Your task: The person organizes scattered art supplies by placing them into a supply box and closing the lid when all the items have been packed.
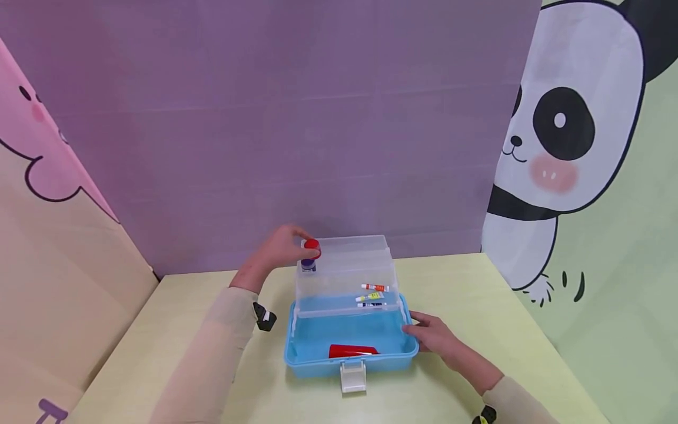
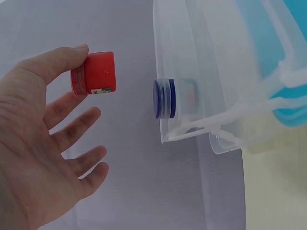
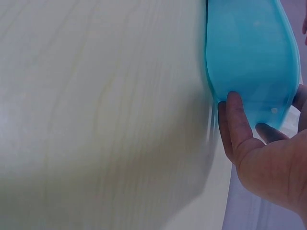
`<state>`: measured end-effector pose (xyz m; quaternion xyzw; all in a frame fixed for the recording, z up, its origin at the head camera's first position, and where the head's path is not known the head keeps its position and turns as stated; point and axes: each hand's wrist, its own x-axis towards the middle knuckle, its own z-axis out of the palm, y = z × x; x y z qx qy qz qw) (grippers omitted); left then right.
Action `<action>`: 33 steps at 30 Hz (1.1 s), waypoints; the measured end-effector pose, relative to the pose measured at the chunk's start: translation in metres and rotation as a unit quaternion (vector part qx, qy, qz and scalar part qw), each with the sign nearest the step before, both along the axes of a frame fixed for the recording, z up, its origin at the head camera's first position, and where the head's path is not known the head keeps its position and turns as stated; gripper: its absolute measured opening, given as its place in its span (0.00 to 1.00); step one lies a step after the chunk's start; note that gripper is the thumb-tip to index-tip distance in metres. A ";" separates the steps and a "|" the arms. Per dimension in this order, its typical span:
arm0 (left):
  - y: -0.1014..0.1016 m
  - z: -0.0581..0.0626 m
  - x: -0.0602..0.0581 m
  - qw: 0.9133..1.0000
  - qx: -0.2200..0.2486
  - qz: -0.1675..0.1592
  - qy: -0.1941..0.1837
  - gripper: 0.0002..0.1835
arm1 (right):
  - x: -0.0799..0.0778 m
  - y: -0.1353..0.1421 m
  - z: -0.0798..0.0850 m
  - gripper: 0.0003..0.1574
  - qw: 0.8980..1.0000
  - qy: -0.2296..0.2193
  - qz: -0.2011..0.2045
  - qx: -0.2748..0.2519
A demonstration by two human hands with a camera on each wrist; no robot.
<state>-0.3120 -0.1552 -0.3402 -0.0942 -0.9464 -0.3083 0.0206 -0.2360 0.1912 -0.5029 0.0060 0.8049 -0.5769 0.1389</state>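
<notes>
My left hand (image 1: 281,246) pinches a small red jar (image 2: 100,73) between thumb and index finger, the other fingers loosely spread. Just below it in the head view is a jar with a dark blue lid (image 2: 164,98), at the corner of the raised clear lid (image 1: 344,253) of a light blue storage box (image 1: 349,330). My right hand (image 1: 433,337) holds the box's right end, its fingers against the side wall. Red (image 1: 375,288), yellow (image 1: 369,297) and dark-marked (image 1: 372,304) small tubes lie at the lid's lower right. Inside the box rests a red tapered object (image 1: 352,351).
The box stands on a pale wood-grain table (image 1: 477,306). A white latch (image 1: 353,377) hangs from its front. Behind the table rises a purple wall covering (image 1: 265,129), with a panda picture (image 1: 567,118) on the right wall.
</notes>
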 end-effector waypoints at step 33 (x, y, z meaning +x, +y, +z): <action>0.023 -0.017 -0.019 1.000 -0.002 -0.009 -0.017 0.24 | 0.003 0.001 -0.002 0.40 1.000 0.008 0.007 -0.002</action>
